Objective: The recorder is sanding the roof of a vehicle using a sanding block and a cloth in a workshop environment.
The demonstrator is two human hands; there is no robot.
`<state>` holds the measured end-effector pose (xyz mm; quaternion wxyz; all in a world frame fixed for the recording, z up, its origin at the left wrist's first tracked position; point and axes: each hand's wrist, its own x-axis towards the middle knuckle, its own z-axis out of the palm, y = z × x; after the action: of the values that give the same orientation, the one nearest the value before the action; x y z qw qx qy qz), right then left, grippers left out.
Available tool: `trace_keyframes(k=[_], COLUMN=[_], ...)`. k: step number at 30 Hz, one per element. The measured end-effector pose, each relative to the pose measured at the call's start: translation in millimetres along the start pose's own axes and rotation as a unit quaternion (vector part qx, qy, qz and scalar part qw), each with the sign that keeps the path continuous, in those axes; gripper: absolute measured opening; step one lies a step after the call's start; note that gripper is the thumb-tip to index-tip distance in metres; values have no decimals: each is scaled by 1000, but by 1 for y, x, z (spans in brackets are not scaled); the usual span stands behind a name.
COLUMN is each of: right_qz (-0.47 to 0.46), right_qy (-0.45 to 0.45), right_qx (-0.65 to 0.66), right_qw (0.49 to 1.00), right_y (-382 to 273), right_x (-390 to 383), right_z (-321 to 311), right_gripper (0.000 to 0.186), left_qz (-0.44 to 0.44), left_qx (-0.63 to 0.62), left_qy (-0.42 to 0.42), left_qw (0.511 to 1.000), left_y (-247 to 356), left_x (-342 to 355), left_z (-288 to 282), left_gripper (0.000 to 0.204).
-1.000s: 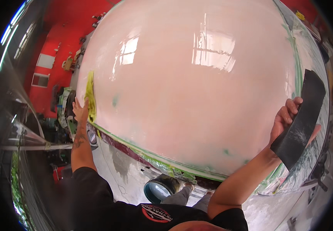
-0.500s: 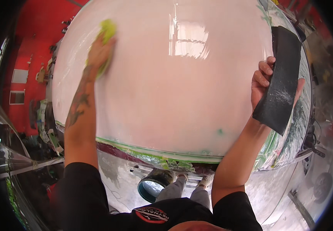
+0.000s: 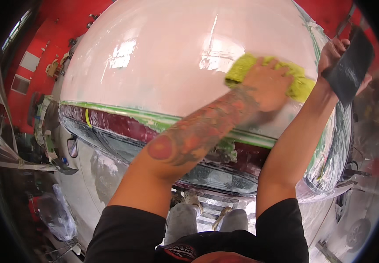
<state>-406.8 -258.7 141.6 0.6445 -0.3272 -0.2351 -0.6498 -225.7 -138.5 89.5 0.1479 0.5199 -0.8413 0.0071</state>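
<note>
A broad pale pinkish-white car roof (image 3: 154,83) curves in front of me, wet and shiny with reflections. My left hand (image 3: 266,87) presses a yellow-green cloth (image 3: 241,66) onto its right part, the bunched cloth showing on both sides of the fingers. My left forearm reaches diagonally across the roof's near edge. Farther right, my right hand (image 3: 331,55) holds up a black sheet, apparently sandpaper (image 3: 352,70), clear of the roof. Its fingers curl at the sheet's left edge and the thumb shows beyond the right edge; the palm is behind it.
A green-edged strip (image 3: 123,111) and a maroon band border the roof's near side, with dark window glass (image 3: 218,175) below. My feet stand on a slatted platform (image 3: 213,204). A side mirror (image 3: 72,147) juts out left; a red wall stands beyond.
My left hand has swept the cloth from the roof's far left to its right part. My right hand has moved up and right with the black sheet. My view has shifted, showing more window glass.
</note>
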Motion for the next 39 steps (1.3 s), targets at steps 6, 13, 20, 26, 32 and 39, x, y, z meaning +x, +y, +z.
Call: trace_keyframes(k=[6,13,20,26,32,39], right_qz=[57,302,177,61,-63,-33], right_qy=[-83,-49,19,176,275,314], right_qx=[-25,-237,-443,-455,-476,-411], right_qw=[995,922,878,871,833,855], right_y=[7,-67,-245,-389,-410,-386], right_x=[-4,-95,-298,-509,-600,-581], right_z=[25,25,74,63,54,58], right_gripper=[68,62,71,76,71,67], left_qz=[-134,-340,-322,-332,-319,-348], left_qx=[35,28,100,-51,-95,-44], left_qy=[119,117,87,88,99,73], left_qw=[983,933,938,938,938,934], left_y=[-98,-188,-220,-242,-243,-224], left_x=[-121,-256,-258,-261,-263,-264], left_z=[-39,-108,-112,-117,-119,-113], left_gripper=[59,57,56,40,39,45])
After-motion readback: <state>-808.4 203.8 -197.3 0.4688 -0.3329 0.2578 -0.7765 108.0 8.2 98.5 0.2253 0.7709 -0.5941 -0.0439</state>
